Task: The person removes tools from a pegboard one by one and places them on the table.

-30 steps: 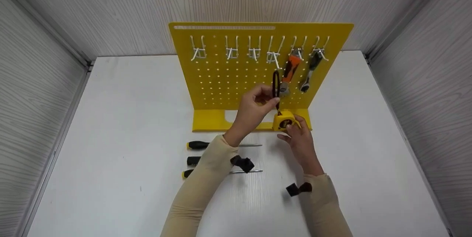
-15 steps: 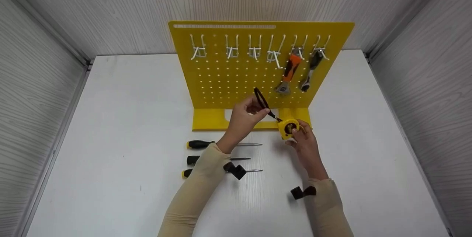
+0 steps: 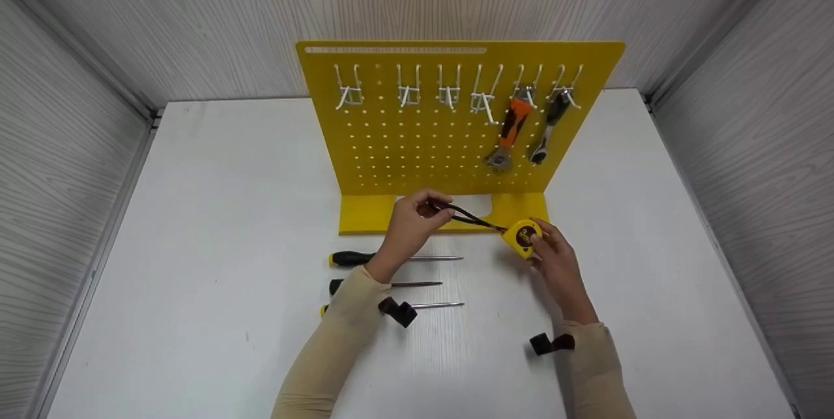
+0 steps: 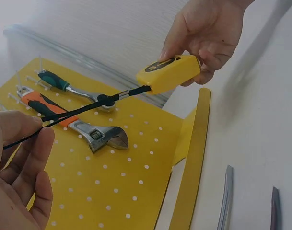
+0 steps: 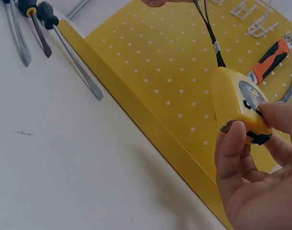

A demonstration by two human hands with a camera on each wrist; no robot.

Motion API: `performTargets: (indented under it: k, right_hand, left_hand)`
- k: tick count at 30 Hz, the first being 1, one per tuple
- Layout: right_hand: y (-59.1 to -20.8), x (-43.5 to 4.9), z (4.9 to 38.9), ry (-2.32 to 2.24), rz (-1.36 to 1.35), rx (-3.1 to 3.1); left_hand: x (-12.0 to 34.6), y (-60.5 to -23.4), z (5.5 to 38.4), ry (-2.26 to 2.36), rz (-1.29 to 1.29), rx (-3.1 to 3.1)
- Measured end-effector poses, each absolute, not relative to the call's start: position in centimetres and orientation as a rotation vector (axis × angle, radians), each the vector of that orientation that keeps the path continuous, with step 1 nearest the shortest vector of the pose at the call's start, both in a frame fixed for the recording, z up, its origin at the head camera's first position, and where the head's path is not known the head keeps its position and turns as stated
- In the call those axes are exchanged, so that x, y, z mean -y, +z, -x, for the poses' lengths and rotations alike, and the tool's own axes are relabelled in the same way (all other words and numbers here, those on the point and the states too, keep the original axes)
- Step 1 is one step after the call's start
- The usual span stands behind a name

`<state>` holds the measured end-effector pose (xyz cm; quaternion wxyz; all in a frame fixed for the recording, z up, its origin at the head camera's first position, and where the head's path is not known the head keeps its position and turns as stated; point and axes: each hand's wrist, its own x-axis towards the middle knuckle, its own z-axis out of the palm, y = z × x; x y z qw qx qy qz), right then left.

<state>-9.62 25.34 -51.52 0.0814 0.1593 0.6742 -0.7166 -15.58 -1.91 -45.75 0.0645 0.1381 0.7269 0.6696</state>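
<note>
A yellow tape measure [image 3: 523,238] with a black label is gripped by my right hand [image 3: 561,269], thumb on its face. Its black wrist strap [image 3: 470,217] runs left, pulled out straight, and my left hand [image 3: 414,227] pinches the loop end between thumb and fingers. In the left wrist view the strap [image 4: 98,102] spans from my left fingers to the tape measure [image 4: 169,73]. The right wrist view shows the tape measure's [image 5: 239,98] metal end hook by my fingers. Both hands are in front of the yellow pegboard [image 3: 417,139], above the table.
White hooks [image 3: 448,96] line the pegboard's upper part. An orange-handled adjustable wrench [image 3: 515,122] and a ratchet wrench [image 3: 550,126] hang at its right. Several screwdrivers [image 3: 352,259] lie on the white table [image 3: 215,210], partly behind my left arm. Wood-patterned walls stand around.
Both hands have come down and back from the pegboard, the left moving leftward, the right slightly rightward. The strap swung from upright to nearly level, and the tape measure turned with it.
</note>
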Motion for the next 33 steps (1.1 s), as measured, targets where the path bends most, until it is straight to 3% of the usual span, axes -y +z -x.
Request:
performTargets:
  k: [16, 33]
  right_hand:
    - [-51.3, -28.3, 9.2, -1.954, -0.506, -2.118]
    - [-52.6, -30.8, 9.7, -1.712, -0.548, -2.188]
  left_hand:
    - [3.8, -48.2, 14.8, 1.531, -0.552, -2.281]
    - [3.0, -51.6, 14.0, 1.376, -0.586, -2.44]
